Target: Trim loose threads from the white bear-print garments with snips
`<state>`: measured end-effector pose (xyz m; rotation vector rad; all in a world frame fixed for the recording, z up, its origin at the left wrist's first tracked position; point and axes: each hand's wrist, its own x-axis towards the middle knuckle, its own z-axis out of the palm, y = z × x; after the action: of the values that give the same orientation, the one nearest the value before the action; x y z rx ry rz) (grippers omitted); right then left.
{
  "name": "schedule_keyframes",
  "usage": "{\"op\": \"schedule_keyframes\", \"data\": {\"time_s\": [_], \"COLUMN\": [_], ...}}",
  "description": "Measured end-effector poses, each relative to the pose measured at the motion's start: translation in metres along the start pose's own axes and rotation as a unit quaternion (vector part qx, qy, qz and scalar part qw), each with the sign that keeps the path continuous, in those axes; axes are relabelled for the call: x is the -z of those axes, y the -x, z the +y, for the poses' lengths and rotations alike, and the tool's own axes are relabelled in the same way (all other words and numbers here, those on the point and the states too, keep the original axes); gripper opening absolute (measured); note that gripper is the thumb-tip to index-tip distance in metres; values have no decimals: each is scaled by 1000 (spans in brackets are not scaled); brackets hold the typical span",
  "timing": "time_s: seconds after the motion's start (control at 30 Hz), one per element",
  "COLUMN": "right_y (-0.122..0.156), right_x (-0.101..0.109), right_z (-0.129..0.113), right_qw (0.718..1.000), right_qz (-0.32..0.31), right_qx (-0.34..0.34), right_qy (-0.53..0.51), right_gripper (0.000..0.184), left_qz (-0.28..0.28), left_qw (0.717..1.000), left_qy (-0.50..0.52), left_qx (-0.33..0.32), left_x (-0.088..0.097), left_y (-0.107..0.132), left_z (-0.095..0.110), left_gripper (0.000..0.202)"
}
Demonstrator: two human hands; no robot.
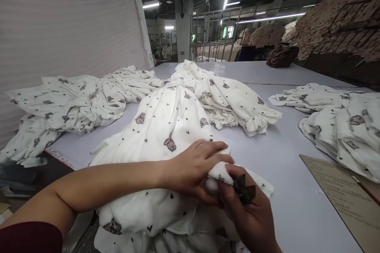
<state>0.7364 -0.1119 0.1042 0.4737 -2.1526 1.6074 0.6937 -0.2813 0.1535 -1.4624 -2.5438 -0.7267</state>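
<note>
A white garment (166,126) printed with small pink and grey animals lies spread on the pale table (285,174) in front of me. My left hand (192,168) reaches across it and pinches a bunched fold of its fabric near the hem. My right hand (246,209) sits just below and to the right, fingers closed on a small dark bow (243,189) pressed against that same fold. The two hands touch each other at the fold.
More garments of the same print lie heaped at the left (68,102), behind the one I hold (225,95) and at the right (341,122). A brown card with printed lines (341,193) and a pencil (366,189) lie near the right edge. Stacked fabric (335,23) fills the far right.
</note>
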Motion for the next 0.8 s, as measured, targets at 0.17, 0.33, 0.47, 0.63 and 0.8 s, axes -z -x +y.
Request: {"op": "schedule_keyframes", "data": {"time_s": [0.17, 0.33, 0.47, 0.63, 0.8], "right_y": [18, 59, 72, 70, 59], "right_x": [-9, -24, -49, -81, -61], "right_z": [-4, 30, 39, 26, 31], "right_qw": [997, 978, 974, 971, 951], "right_qz": [25, -71, -110, -99, -30], "right_qx": [-73, -191, -173, -151, -226], "right_qy": [-7, -53, -101, -153, -206], "right_gripper": [25, 73, 75, 26, 34], "left_qz": [177, 410, 500, 573, 393], "left_qw": [960, 869, 825, 780, 783], "left_qy": [187, 181, 150, 28, -173], "left_qx": [112, 212, 215, 252, 449], "left_x": [14, 42, 50, 72, 105], "left_y": [-2, 2, -1, 5, 45], "left_z": [-22, -45, -49, -63, -82], "left_gripper": [17, 26, 28, 26, 31]}}
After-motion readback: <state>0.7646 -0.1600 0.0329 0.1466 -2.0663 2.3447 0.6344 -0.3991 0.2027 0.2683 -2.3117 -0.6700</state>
